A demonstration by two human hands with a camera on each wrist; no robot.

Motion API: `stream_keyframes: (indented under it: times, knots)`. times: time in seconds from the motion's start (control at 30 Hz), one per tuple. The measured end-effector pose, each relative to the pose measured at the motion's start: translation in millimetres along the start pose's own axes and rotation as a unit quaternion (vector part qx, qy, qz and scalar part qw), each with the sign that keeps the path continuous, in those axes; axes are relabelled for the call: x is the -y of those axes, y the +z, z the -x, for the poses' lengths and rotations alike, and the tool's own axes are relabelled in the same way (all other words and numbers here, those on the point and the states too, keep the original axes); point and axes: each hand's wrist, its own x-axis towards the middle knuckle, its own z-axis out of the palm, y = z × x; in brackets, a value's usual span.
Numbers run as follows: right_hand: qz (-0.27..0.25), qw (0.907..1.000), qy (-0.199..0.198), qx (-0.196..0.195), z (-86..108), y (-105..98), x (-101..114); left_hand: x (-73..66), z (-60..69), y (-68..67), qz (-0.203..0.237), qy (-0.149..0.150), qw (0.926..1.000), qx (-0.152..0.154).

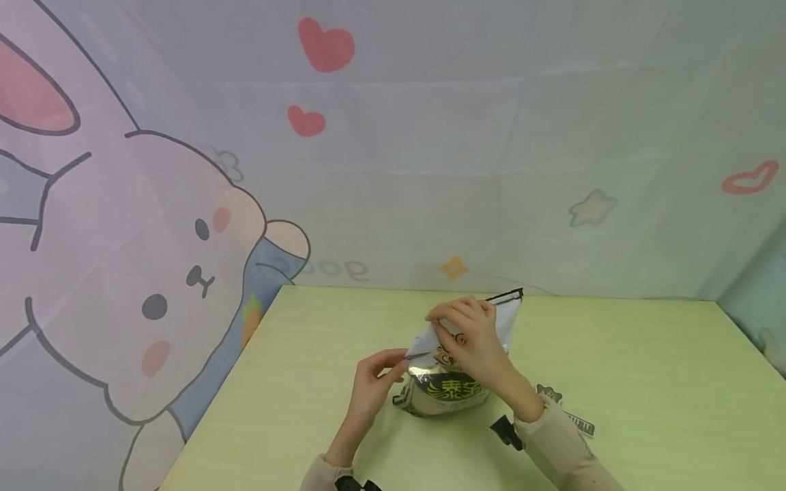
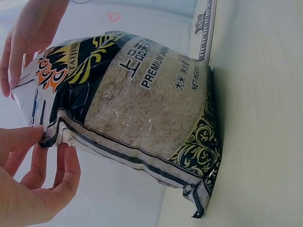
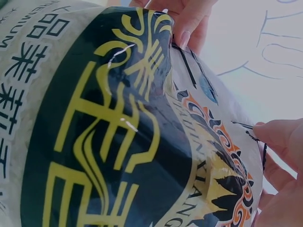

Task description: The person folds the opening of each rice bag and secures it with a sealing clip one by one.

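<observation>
A clear-fronted bag of rice (image 1: 451, 389) with a dark band and yellow lettering stands on the pale table (image 1: 645, 382). Its white top part leans up and to the right. My left hand (image 1: 374, 385) pinches the bag's left side edge between thumb and finger, close to the dark band, as the left wrist view shows. My right hand (image 1: 475, 341) reaches across the front and pinches the white top edge. In the right wrist view the right thumb (image 3: 279, 137) presses on that edge beside a short black line. Some right fingertips are hidden behind the bag.
Just beyond the right forearm lies a flat strip (image 1: 580, 424) with black-and-white marks and a bear-shaped end, partly covered by the sleeve. A printed cloth (image 1: 430, 136) with a rabbit and hearts hangs behind the table.
</observation>
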Motion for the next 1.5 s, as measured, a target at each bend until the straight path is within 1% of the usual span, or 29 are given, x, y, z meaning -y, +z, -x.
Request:
stream_keyframes:
  times: [0.27, 0.43, 0.5, 0.67, 0.77, 0.9, 1.2, 1.5]
  knots:
    - [0.023, 0.9997, -0.010, -0.004, 1.5, -2.8, 0.6, 1.1, -0.5, -0.9, -0.010, 0.001, 0.9999, 0.008]
    - [0.031, 0.9994, -0.014, -0.006, 4.1, -5.1, 0.8, 0.5, 0.0, -1.5, -0.004, 0.006, 0.9999, 0.009]
    - [0.033, 0.9993, -0.013, -0.005, 5.2, -6.2, 1.1, 4.7, -1.0, -2.0, 0.002, 0.010, 0.9999, 0.008]
    - [0.033, 0.9993, -0.014, -0.003, 7.8, -9.0, -2.9, 22.4, -8.0, -1.9, 0.012, 0.020, 0.9997, 0.003]
    - [0.032, 0.9993, -0.018, -0.005, 10.3, -9.6, -6.5, 26.4, -9.9, -1.0, 0.009, 0.025, 0.9997, 0.000]
    - [0.034, 0.9990, -0.026, -0.011, 13.8, -10.4, -11.2, 27.7, -10.6, -0.2, 0.005, 0.030, 0.9995, -0.001]
    - [0.050, 0.9981, -0.032, -0.015, 17.9, -14.6, -12.8, 29.2, -12.0, 0.5, 0.005, 0.022, 0.9997, -0.003]
    - [0.062, 0.9963, -0.055, -0.023, 22.9, -17.6, -13.4, 28.1, -11.4, 1.5, 0.008, 0.008, 0.9999, -0.007]
